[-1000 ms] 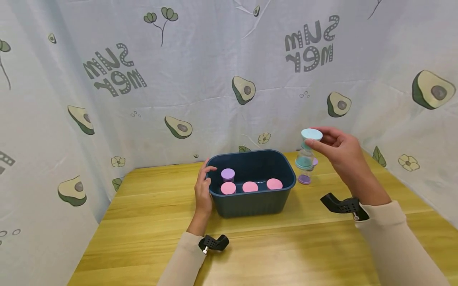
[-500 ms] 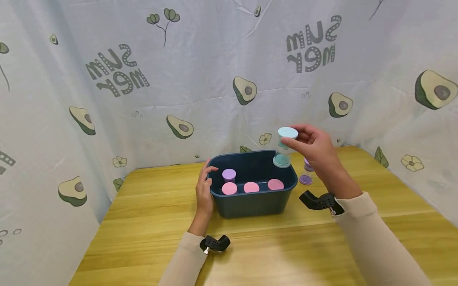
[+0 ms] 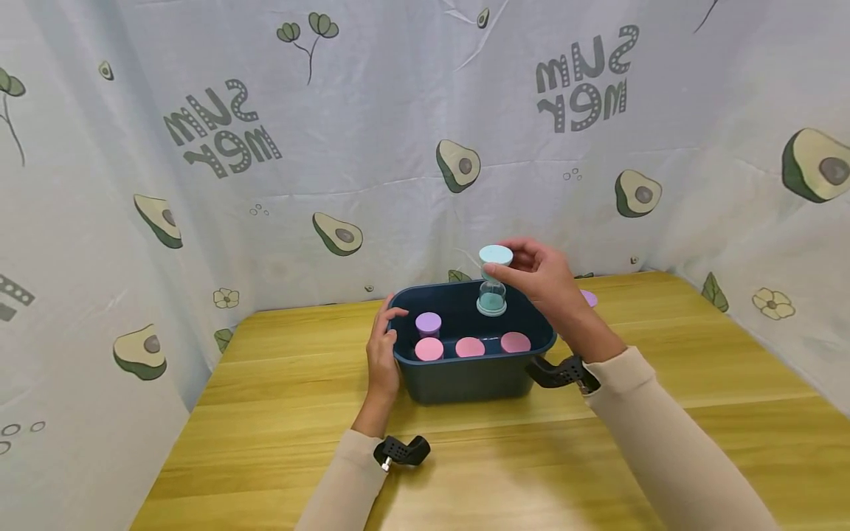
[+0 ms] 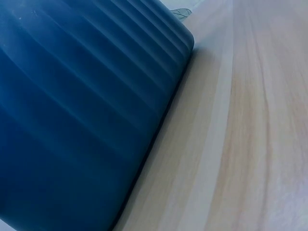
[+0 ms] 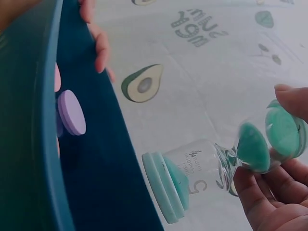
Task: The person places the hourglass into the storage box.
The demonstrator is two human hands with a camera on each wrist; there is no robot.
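Note:
My right hand (image 3: 541, 276) pinches the upper end of a sand timer (image 3: 492, 304) between thumb and fingers. The timer has mint end caps, clear glass and teal sand, and hangs upright over the back right of a dark blue bin (image 3: 465, 383). Its lower cap (image 5: 166, 187) overlaps the bin's inside in the head view. My left hand (image 3: 383, 361) grips the bin's left rim, fingers curled over it. Inside the bin stand a purple-capped timer (image 3: 428, 323) and three pink-capped pieces (image 3: 470, 347) along the front wall, their lower parts hidden.
A purple cap (image 3: 589, 298) shows on the table behind my right wrist, the rest of that piece hidden. The wooden table (image 3: 279, 391) runs back to a printed curtain (image 3: 385, 147). The bin's ribbed outer wall (image 4: 86, 115) fills the left wrist view.
My right hand has carried the mint sand timer leftward, from beside the bin's right end to over its interior. My left hand has stayed on the rim.

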